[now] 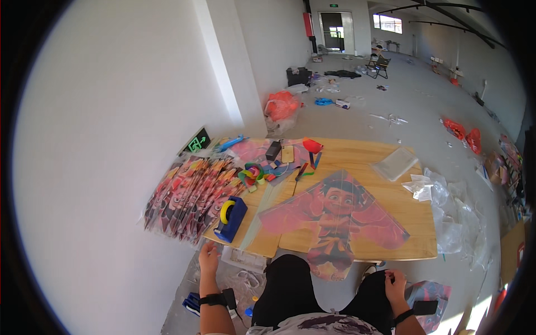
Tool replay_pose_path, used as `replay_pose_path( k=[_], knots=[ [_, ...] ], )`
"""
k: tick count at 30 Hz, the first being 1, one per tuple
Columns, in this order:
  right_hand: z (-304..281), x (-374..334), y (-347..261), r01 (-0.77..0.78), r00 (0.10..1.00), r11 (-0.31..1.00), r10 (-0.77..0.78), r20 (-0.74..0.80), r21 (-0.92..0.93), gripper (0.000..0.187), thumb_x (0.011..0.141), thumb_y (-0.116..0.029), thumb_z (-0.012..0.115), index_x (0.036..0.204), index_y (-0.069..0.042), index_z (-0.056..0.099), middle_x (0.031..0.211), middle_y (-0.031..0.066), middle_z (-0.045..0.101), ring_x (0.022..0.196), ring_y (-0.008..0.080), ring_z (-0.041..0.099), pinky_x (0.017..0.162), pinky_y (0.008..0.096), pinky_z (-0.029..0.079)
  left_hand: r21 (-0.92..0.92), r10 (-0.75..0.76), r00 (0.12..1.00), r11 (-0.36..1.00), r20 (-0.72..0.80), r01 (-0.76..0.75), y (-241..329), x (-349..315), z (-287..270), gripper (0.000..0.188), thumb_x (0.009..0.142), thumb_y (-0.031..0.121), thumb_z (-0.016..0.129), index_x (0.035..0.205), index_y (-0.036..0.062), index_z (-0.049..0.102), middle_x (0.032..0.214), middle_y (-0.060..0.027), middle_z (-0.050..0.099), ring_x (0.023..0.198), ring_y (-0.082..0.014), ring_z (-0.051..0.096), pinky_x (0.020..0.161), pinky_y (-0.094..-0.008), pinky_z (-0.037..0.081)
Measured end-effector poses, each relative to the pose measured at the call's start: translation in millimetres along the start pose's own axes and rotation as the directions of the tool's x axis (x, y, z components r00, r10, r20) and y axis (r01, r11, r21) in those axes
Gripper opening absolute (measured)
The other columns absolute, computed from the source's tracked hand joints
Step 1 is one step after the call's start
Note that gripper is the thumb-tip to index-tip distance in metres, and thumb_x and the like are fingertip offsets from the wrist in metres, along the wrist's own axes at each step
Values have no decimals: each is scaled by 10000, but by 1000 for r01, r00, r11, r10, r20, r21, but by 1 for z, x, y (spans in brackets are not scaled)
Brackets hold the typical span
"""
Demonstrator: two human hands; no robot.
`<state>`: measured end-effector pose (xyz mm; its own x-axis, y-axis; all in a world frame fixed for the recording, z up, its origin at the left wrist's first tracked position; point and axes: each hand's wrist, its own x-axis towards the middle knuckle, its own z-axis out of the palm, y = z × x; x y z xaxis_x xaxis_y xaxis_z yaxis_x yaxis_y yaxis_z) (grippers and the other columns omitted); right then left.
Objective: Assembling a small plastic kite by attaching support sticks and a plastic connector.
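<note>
Wooden surface (357,155) in lg. rm., printed kite (335,215) lay atop, lower end past front edge, L hand (209,258) hung empty nr. blue tape dispenser (237,219), R hand (396,283) curled at knee (375,290), couldn't tell if gripping

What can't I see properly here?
In the head view:
Lower layers of the red-and-black printed sheets: hidden by those on top.
Underside of the pink arrow-shaped printed sheet: turned toward the pale wooden table.
Brown flat cardboard: cut off by the dark round rim.
</note>
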<state>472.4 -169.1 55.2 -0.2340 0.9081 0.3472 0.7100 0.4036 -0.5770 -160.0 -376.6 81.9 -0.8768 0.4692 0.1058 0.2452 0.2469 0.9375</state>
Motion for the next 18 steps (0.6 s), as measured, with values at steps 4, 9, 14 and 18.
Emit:
replay_pose_path(
  k=[4,9,14,18],
  knots=[
    [7,-5,-7,-337,941,788,301,155,516,172,943,18,539,1091,-22,617,911,55,624,810,123,578,746,249,474,93,-123,990,987,-64,129,-8,22,-11,328,941,88,588,1260,50,649,1055,-128,682,874,-191,665,701,-337,551],
    [17,-8,-20,-305,952,862,292,96,405,175,925,37,543,1064,-13,635,858,76,651,792,135,614,735,267,488,366,349,937,874,-17,-319,3,67,14,311,919,159,634,1221,112,685,1071,-167,675,947,-292,656,849,-377,522],
    [23,2,-31,-311,950,865,288,117,394,173,915,50,533,1034,-10,645,824,76,651,771,142,624,725,272,491,471,282,952,828,119,-304,-29,106,16,305,970,299,539,1047,90,747,1001,-185,701,979,-352,650,883,-434,509],
    [20,-1,-23,-288,956,893,289,48,345,164,903,57,531,1001,-7,646,798,89,657,757,162,643,725,286,504,236,-87,975,971,206,37,-10,119,51,531,1002,418,425,837,53,774,845,-178,730,882,-385,675,879,-450,509]
  ],
)
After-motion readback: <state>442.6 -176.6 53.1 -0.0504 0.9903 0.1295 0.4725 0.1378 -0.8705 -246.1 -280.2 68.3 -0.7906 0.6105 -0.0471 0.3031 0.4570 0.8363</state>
